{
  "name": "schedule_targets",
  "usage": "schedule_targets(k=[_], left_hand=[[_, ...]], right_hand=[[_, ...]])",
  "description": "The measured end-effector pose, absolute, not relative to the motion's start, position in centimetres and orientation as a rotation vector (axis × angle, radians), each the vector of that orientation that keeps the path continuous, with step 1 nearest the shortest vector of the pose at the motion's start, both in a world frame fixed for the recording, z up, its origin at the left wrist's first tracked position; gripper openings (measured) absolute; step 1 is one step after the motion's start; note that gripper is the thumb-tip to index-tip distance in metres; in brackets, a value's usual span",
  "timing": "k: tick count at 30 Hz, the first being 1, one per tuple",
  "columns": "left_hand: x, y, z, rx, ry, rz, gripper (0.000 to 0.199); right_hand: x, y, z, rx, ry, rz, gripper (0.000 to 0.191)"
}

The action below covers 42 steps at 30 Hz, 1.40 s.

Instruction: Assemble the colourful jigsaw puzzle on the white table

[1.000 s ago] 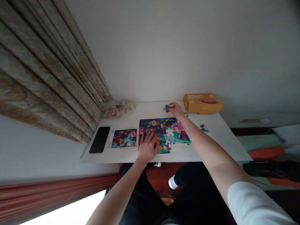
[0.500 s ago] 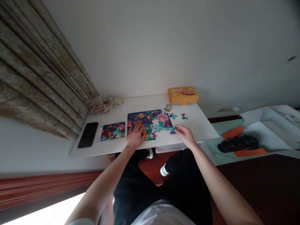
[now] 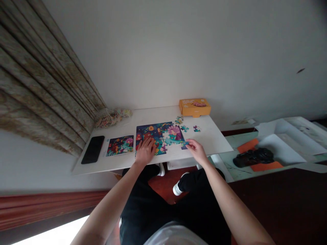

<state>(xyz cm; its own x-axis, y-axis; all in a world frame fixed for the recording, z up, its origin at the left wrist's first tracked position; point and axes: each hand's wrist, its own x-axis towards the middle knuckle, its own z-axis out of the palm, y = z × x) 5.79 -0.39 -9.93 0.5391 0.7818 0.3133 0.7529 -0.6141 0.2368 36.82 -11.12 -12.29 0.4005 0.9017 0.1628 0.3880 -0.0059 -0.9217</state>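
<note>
A partly assembled jigsaw puzzle (image 3: 159, 137) in dark blue, teal and pink lies on the white table (image 3: 212, 136), with white gaps showing near its right side. My left hand (image 3: 145, 152) rests spread on the puzzle's lower left part and holds nothing. My right hand (image 3: 196, 149) pinches a dark blue jigsaw piece (image 3: 184, 144) at the puzzle's right edge. Several loose pieces (image 3: 184, 128) lie beyond the puzzle to the right. To the left of my left hand lies a printed picture card (image 3: 120, 145) with a matching design.
An orange box (image 3: 194, 107) stands at the table's far edge. A plastic bag of pieces (image 3: 111, 117) sits at the far left corner, by a black phone (image 3: 93, 149). A curtain (image 3: 43, 75) hangs left. A black camera (image 3: 252, 157) lies on a lower surface right.
My right hand has carried the dark blue piece from the table's far side to the puzzle's right edge. My left hand stays on the puzzle. The view has swung, showing more of the right.
</note>
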Motion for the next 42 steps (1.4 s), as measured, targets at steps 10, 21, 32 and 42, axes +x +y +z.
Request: schedule_targets(k=[10, 21, 32, 42], left_hand=[[4.8, -1.2, -10.1, 2.691, 1.355, 0.68, 0.038], [4.6, -1.5, -10.1, 2.676, 1.344, 0.733, 0.036], [4.7, -1.5, -9.9, 2.673, 1.35, 0.716, 0.035], [4.7, -1.5, -9.7, 2.689, 1.344, 0.72, 0.035]], right_hand=[[37.2, 0.5, -11.1, -1.352, -0.879, 0.902, 0.042], [40.4, 8.8, -10.8, -1.521, -0.71, 0.942, 0.022], [42.1, 9.0, -11.2, -1.552, -1.166, 0.982, 0.021], [41.4, 11.0, -11.7, -1.605, -1.485, 0.788, 0.012]])
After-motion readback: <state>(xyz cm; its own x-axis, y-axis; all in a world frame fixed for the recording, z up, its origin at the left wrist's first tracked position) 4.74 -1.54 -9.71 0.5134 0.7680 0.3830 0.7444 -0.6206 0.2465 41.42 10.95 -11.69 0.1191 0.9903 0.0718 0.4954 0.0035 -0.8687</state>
